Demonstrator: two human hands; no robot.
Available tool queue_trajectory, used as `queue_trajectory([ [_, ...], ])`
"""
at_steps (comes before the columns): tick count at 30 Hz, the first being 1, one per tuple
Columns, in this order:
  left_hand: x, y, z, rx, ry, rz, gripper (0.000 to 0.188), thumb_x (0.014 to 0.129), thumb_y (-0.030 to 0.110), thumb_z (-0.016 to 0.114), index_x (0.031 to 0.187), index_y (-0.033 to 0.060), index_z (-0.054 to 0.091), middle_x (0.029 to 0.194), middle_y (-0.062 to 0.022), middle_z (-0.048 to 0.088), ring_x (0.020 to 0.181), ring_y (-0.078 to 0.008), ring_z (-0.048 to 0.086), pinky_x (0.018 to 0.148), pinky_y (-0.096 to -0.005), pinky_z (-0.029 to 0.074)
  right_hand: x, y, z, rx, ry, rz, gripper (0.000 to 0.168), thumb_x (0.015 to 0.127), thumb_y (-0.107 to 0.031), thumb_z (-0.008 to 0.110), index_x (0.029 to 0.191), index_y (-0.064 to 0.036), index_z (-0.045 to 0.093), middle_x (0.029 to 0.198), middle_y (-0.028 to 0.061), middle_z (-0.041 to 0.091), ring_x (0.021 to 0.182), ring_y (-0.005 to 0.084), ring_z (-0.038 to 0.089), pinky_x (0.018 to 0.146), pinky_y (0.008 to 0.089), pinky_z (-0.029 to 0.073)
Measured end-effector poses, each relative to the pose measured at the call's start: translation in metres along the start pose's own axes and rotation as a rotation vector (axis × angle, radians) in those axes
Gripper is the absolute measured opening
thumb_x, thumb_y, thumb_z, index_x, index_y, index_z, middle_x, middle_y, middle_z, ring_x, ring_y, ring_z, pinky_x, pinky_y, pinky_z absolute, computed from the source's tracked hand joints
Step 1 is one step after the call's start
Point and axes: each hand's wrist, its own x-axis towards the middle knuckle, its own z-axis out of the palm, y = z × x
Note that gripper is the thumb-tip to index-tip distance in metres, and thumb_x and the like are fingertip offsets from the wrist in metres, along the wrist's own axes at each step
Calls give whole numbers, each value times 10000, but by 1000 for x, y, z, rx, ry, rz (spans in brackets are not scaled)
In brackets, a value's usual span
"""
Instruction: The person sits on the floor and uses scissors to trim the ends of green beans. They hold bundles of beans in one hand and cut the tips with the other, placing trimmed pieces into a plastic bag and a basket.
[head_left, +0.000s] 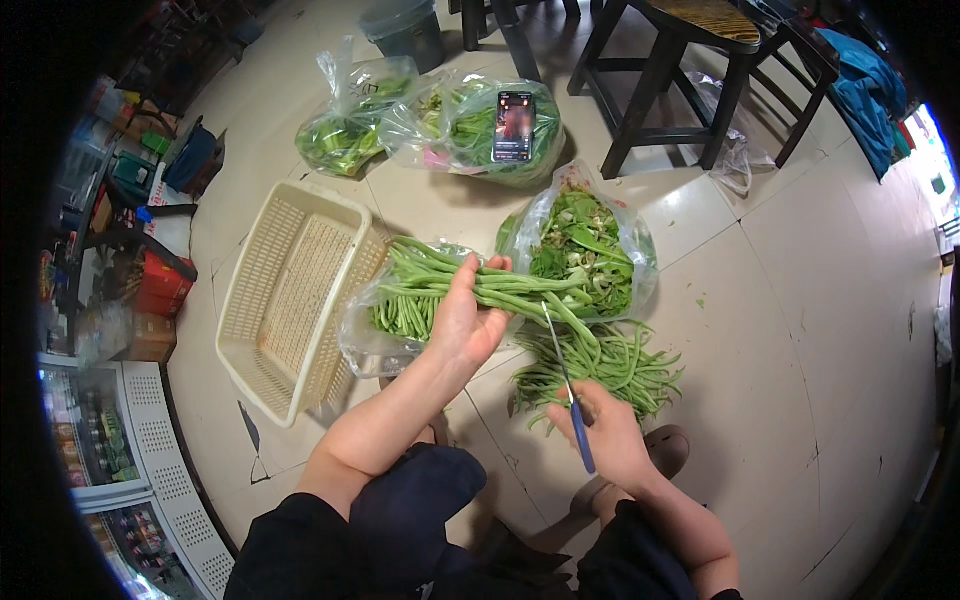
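My left hand (469, 315) grips a bunch of long green beans (525, 283), held lengthwise with the ends pointing right. In my right hand (604, 427) is a thin knife (576, 409) with a blue handle, its blade tip just under the ends of the bunch. A heap of loose green beans (607, 367) lies on the floor below the blade. Under my left hand, a clear plastic bag (360, 330) holds cut bean pieces (405, 315). Beyond the bunch stands an open plastic bag (641, 262) full of leafy green trimmings (581, 240).
To the left, a cream plastic basket (296, 292) rests on the tiled floor (757, 360). Farther off are bagged greens (341, 135), another bag of greens (465, 120) with a smartphone (514, 127) on it, a lidded bucket (405, 34) and wooden stools (667, 75). A glass-door cabinet (120, 442) stands left.
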Motion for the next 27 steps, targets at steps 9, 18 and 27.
queue_trajectory([
  [9,-2,-5,-4,-18,-12,-21,270,979,228,582,1107,0,513,1113,-101,588,1126,-264,578,1021,-509,462,17,5,-7,-587,255,-284,459,815,-392,752,1080,-36,636,685,98,632,604,296,612,595,383,457],
  [18,-1,-3,-1,-85,13,-106,289,981,232,579,1133,1,495,1124,-101,580,1113,-265,588,1009,-515,475,24,13,-10,-709,282,-385,391,808,-371,753,985,-42,636,697,82,627,607,277,587,646,400,408],
  [27,-5,-9,3,-61,41,-80,303,984,257,571,1095,-20,516,1092,-119,588,1068,-249,594,966,-460,512,23,14,-10,-719,329,-402,354,815,-378,743,888,-58,610,664,100,613,603,318,576,649,396,409],
])
